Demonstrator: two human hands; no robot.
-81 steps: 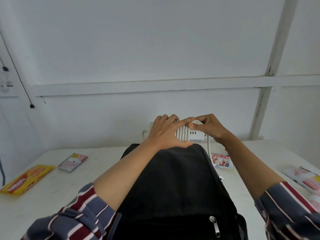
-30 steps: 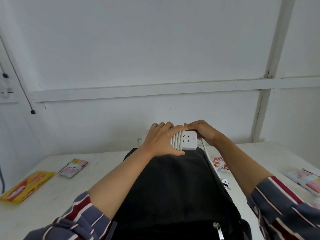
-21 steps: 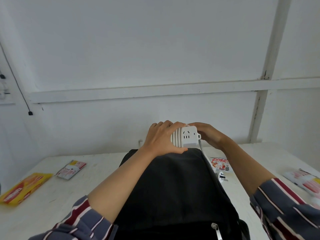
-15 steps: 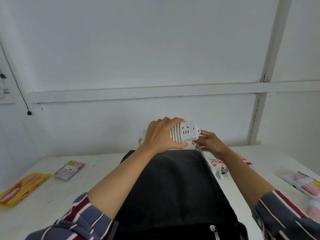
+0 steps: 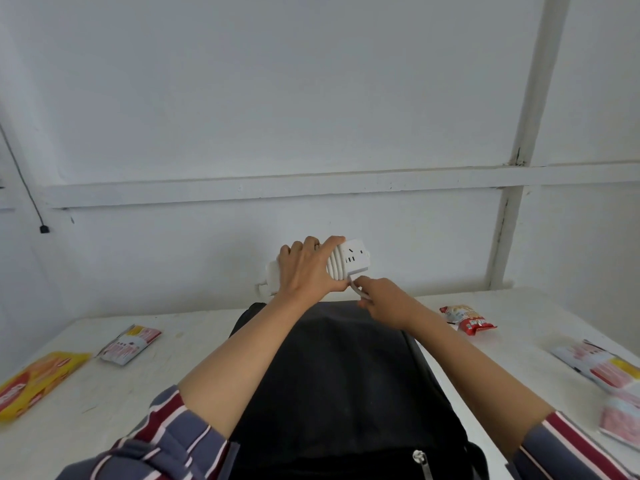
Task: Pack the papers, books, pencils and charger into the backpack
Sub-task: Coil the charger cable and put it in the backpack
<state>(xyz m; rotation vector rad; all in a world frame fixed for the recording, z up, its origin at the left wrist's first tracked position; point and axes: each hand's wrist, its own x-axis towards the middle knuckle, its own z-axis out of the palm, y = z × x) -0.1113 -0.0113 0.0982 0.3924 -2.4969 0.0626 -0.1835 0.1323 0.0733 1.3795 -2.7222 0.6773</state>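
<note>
At the centre of the frame, above the far end of the black backpack [image 5: 346, 375], the left hand [image 5: 308, 271] has its grip curled round the white power strip [image 5: 351, 258] and its wound coils, while the right hand [image 5: 384, 301] just below pinches the loose tail of the cord [image 5: 356, 289]. If that pinch slackens before the tail is tucked, the coils will likely spring loose. No opening shows on the backpack, so the bundle could meet closed fabric and slide onto the surface [image 5: 173, 358].
</note>
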